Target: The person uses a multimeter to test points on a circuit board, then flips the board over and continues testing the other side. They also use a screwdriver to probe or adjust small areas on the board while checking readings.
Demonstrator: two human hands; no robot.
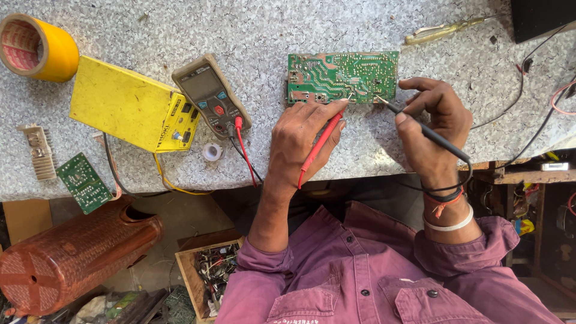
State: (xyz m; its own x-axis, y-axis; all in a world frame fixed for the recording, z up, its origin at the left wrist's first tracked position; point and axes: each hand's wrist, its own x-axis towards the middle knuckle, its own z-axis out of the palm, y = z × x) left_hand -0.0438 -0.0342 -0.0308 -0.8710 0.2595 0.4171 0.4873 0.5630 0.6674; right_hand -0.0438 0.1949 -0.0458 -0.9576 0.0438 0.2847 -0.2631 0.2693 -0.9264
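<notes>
Two probes on one green circuit board (342,77), solder side up, lying on the speckled grey bench (240,24) near its front edge, just above both hands. L hand (300,141) is closed around the red probe (322,141), pen-style; tip sits on the board's lower edge, approx mid-board. R hand (433,129) pinches the black probe (429,133) btw thumb and fingers, tip touching the board's lower right area, close to the red tip. Red and black leads run back to a brown-cased multimeter (211,96) lying left of the board; screen reading can't be made out. Multimeter leans against a yellow box (132,111) w/ knobs on its front face. Roll of yellow tape (39,48) at far left corner, small finned heat sink (37,151) and a second, smaller green board (84,183) at the bench's left front edge. Small white tape roll (212,152) sits below the meter. Yellowish-handled screwdriver (444,30) lies above-right of the main board. R wrist has bands, incl. a white bangle (451,225). Below the bench: copper-coloured cylinder (72,258) and a wooden box of parts (207,270).
</notes>
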